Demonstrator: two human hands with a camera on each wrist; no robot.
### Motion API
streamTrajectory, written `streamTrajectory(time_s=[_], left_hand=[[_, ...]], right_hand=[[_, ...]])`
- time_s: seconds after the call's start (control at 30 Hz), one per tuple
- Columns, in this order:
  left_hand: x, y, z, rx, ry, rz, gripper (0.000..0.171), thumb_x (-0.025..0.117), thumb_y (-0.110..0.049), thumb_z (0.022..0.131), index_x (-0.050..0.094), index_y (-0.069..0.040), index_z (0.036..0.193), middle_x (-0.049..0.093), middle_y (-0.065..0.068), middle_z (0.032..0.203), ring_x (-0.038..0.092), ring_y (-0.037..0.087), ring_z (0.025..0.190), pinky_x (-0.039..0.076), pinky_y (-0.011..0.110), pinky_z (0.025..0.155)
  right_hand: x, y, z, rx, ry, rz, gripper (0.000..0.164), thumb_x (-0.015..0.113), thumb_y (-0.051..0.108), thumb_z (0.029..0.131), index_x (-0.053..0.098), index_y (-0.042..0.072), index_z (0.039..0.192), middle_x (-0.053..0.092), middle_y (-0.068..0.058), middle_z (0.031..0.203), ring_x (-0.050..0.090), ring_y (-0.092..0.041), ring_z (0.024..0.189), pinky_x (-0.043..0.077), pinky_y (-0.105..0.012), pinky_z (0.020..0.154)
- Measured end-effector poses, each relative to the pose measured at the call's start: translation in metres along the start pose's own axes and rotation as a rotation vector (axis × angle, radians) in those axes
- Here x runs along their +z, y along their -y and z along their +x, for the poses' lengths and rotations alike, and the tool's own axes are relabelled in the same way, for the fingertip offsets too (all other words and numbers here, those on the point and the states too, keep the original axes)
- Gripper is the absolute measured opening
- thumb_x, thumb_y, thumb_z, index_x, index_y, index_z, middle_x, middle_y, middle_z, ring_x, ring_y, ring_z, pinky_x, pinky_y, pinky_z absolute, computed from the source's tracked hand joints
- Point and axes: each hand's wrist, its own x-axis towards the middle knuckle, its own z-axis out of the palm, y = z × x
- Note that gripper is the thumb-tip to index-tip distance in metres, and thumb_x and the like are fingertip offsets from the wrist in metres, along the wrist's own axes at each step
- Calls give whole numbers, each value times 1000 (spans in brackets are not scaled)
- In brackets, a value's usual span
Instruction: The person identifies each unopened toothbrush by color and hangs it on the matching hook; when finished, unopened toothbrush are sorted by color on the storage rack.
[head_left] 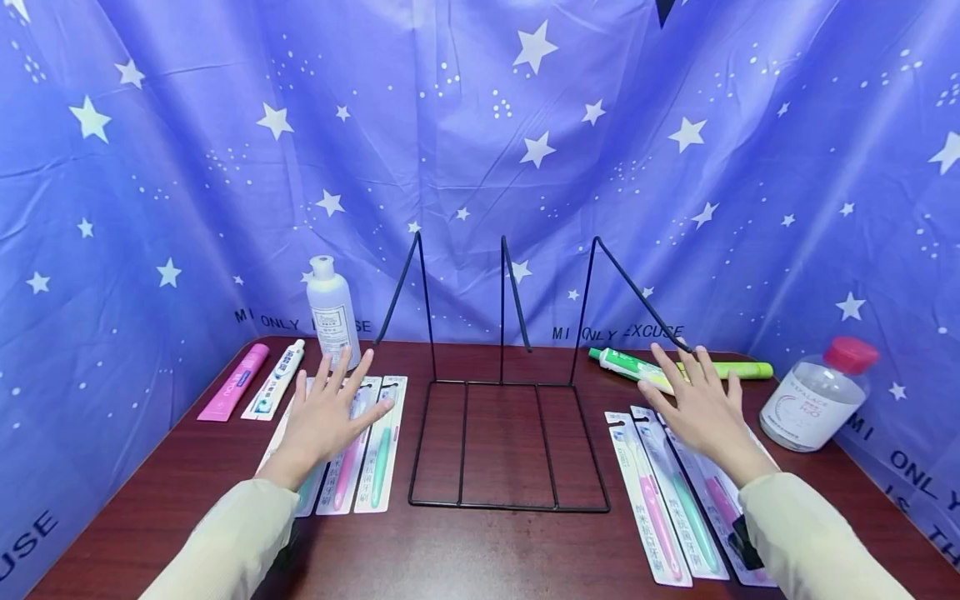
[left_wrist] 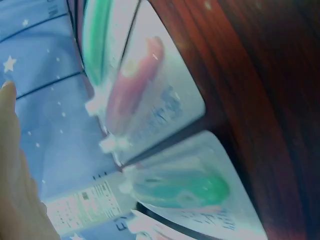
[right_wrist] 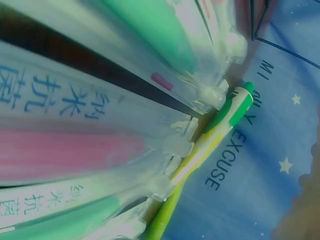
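Observation:
My left hand (head_left: 324,417), fingers spread, is above a row of packaged toothbrushes on the left. A green toothbrush pack (head_left: 381,458) and a pink toothbrush pack (head_left: 345,479) show beside it; others are partly hidden under hand and sleeve. On the right, my right hand (head_left: 701,410) is likewise spread over more packs, among them a pink toothbrush pack (head_left: 651,517) and a green toothbrush pack (head_left: 692,521). Neither hand grips anything. In the left wrist view, blurred toothbrush packs (left_wrist: 175,195) fan out beside the hand. The right wrist view shows packs (right_wrist: 70,155) up close.
Between the hands stands a black wire rack (head_left: 510,506) with upright prongs. At back left are a pink tube (head_left: 236,383), a white toothpaste tube (head_left: 276,379) and a white bottle (head_left: 330,304). Back right holds a green-and-white tube (head_left: 630,367), a lime tube (head_left: 738,370) and a red-capped bottle (head_left: 810,408).

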Motion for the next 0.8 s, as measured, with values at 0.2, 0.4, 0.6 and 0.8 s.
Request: streamTrajectory(time_s=[0.2,0.4,0.6,0.8], left_hand=[[0,-14,-3,97,-16,0,89,37,-74,78,14,-23,147,10,9,151,6,33,136,-3,56,105],[3,-30,-8,206,-12,3,92,43,-72,77,22,-15,145,20,11,149,14,32,135,5,54,107],[9,-41,-12,291,38,0,96,48,-73,73,26,-12,144,26,12,146,21,30,134,12,55,106],[15,-48,-15,339,137,-11,102,54,-72,69,27,-7,143,27,12,146,25,28,133,16,53,106]], right_hand=[[-11,-2,-1,-24,-59,32,63,36,49,94,13,23,147,12,-18,149,-1,-33,136,0,-68,96],[-18,-9,-5,-45,-130,83,60,40,41,95,30,2,140,20,-22,145,18,-43,130,16,-68,92],[-23,-19,-12,-24,-159,159,57,45,38,94,33,5,139,31,-26,138,29,-49,121,24,-68,87],[-26,-31,-21,2,-192,201,53,48,35,93,41,1,133,40,-30,128,34,-51,115,27,-66,85]])
